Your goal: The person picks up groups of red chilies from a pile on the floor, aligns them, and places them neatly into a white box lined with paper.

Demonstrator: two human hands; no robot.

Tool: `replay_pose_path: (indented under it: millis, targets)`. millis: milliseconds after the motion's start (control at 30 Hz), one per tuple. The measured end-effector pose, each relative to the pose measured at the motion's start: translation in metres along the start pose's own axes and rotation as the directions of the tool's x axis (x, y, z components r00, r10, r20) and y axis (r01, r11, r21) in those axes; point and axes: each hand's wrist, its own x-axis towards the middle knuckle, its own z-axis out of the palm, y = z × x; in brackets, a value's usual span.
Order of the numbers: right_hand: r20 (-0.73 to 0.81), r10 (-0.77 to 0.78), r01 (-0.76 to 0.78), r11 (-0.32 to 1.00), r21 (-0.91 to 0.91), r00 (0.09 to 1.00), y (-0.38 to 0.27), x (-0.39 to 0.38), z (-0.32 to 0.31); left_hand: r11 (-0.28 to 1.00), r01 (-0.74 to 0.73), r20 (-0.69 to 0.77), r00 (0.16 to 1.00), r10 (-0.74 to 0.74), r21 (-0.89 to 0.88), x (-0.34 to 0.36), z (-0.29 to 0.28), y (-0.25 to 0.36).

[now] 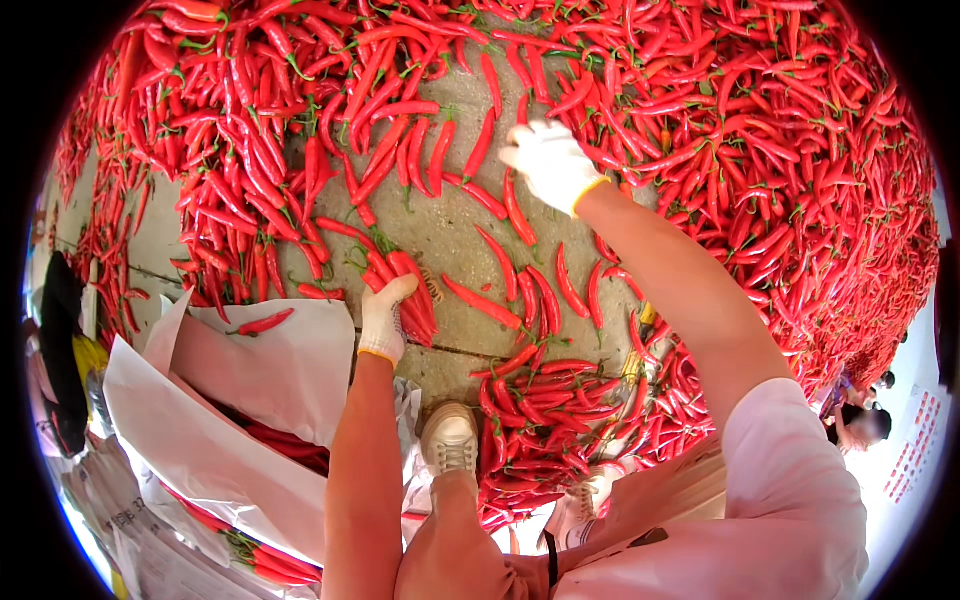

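Note:
My left hand (384, 315), in a white knit glove with a yellow cuff, is closed around a small bunch of red chili peppers (408, 290). Their green stems point up and away from me. Over the concrete floor farther off, my gloved right hand (553, 165) reaches out with its fingers partly bent and apart. Nothing shows in it, though the glove is overexposed. Loose chili peppers (480, 150) lie close to its fingertips. Just left of my left forearm stands an opened bag with white paper (220, 440), with more red peppers inside.
Large heaps of red chili peppers (800, 180) rise at the right and far left. A smaller pile (545, 420) lies by my shoes (450, 440). Scattered peppers cover parts of the concrete floor (455, 240). Another person (862, 425) is at the far right edge.

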Motion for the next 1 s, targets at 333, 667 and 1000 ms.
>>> replay_pose_path:
  millis: [333,667,1000]
  targets:
    - [-0.013,-0.136,0.137,0.987,0.086,0.991,-0.028,0.027,-0.031,1.000,-0.012,-0.014,1.000,0.012,-0.006,-0.004,0.012,0.006]
    - [0.087,0.259,-0.272,0.880,0.389,0.962,-0.053,0.082,-0.033,1.000,-0.015,-0.015,1.000,0.016,0.026,-0.018,0.005,0.018]
    - [0.447,0.543,-0.700,0.477,0.532,0.710,-0.043,0.124,0.019,0.999,0.051,0.009,0.999,-0.051,0.006,-0.010,0.012,0.018]
